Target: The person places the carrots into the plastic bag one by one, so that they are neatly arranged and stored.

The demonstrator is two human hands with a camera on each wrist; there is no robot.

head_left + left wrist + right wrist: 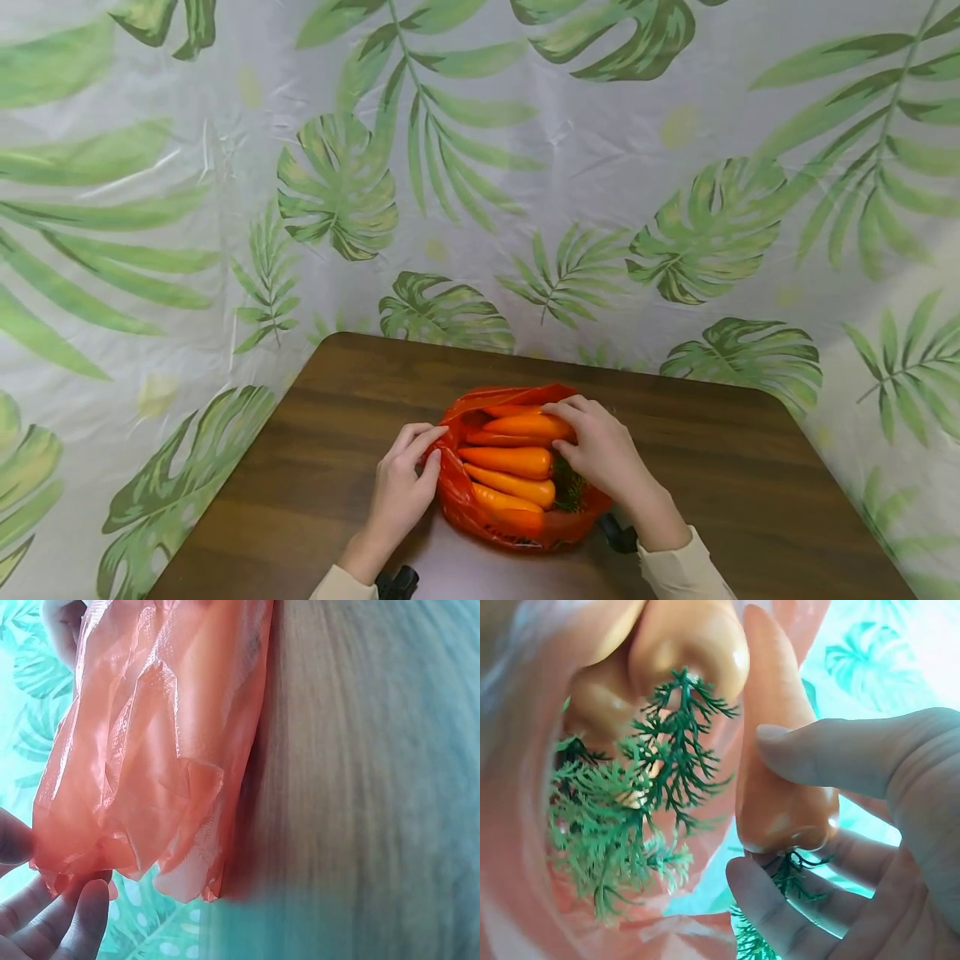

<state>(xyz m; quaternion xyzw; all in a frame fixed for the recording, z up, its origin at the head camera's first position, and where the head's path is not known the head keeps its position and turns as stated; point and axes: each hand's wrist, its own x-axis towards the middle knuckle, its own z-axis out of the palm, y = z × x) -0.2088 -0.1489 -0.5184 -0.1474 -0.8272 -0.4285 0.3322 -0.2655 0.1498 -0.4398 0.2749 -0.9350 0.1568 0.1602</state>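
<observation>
A red plastic bag [453,492] lies on the table with its mouth open, and several glossy orange carrots [517,461] are stacked inside. Their feathery green tops [679,742] point toward the right side of the bag. My left hand [408,483] pinches the bag's left rim between thumb and fingers; the left wrist view shows the crumpled film [127,772] at the fingertips. With my right hand [606,450] I grip one carrot [784,787] by its thick end, thumb on top and fingers beneath. That carrot lies at the upper right of the pile, its green top partly hidden by the fingers.
The bag stands on a dark brown wooden table [322,450] with rounded far corners. Behind it hangs a pale sheet [465,233] printed with green leaves. Black wrist-worn devices [619,533] show by both sleeves.
</observation>
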